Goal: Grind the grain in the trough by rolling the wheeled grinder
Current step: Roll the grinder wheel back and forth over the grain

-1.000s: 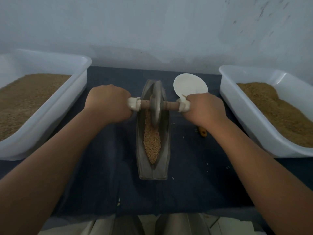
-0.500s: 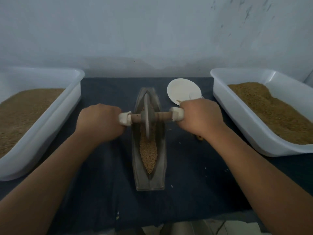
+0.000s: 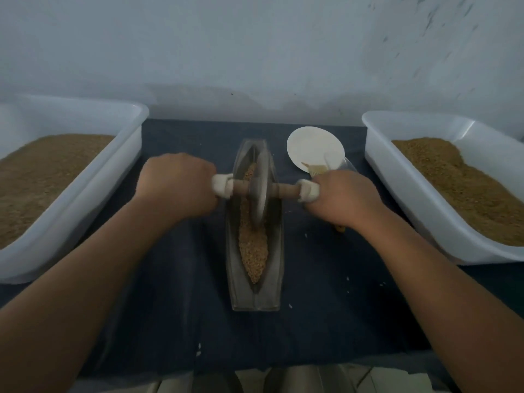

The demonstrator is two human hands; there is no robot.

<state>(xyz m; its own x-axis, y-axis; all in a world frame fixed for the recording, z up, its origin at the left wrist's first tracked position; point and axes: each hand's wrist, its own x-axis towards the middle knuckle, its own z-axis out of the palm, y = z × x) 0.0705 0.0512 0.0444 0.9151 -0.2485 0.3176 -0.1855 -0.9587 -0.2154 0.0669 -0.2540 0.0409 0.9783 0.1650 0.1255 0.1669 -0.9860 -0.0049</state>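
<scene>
A long boat-shaped metal trough lies lengthwise in the middle of the dark cloth, with brown grain heaped along its groove. The grinder's grey wheel stands upright in the groove at about the trough's middle, on a wooden axle with white-wrapped ends. My left hand grips the left handle and my right hand grips the right handle, both with fingers curled round it. Some grain shows beyond the wheel too.
A white tub of brown grain stands at the left and another white tub at the right. A white round plate with a small brush lies behind my right hand. Loose grains dot the dark cloth.
The wheel has rolled toward me along the trough, from its far end to about its middle. Both hands kept their grip on the handles.
</scene>
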